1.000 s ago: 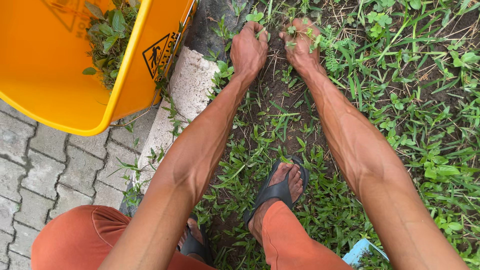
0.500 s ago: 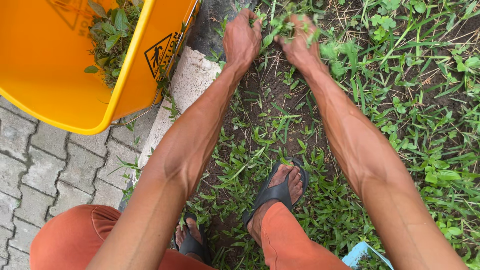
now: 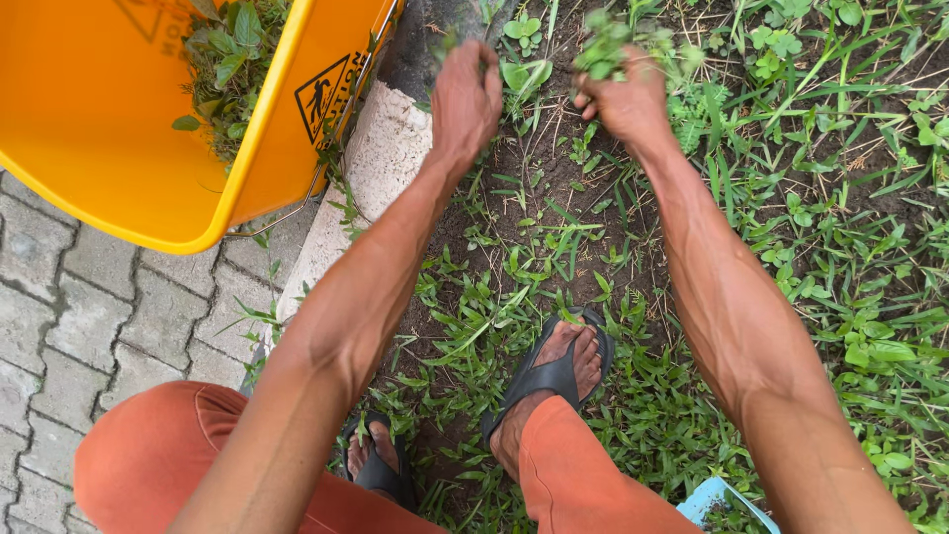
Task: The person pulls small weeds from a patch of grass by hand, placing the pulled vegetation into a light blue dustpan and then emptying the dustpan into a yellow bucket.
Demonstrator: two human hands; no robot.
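Closest to the camera, nothing much had changed from half a second before: the person was crouched in orange trousers (image 3: 158, 455), black flip-flops (image 3: 554, 371) planted in the same patch of grass (image 3: 633, 415), a bit of light blue container (image 3: 717, 499) poking in at the bottom edge.

Further out is where it moved. Both hands had lifted a little off the dirt since the earlier frame. The right hand (image 3: 628, 99) was closed tight around a clump of pulled weeds (image 3: 603, 44), small green leafy sprigs sticking out the top of the fist, a bit blurred. Earlier that clump sat lower, right against the soil (image 3: 539, 168); now it was held just above it. The left hand (image 3: 465, 99) was curled shut too, fingers pressed together, but whether it pinched anything couldn't be made out.

Beyond on the left, the yellow bucket (image 3: 129, 198) sat on the paving (image 3: 69, 316) by the concrete curb (image 3: 381, 158), holding a heap of pulled greenery (image 3: 222, 69).
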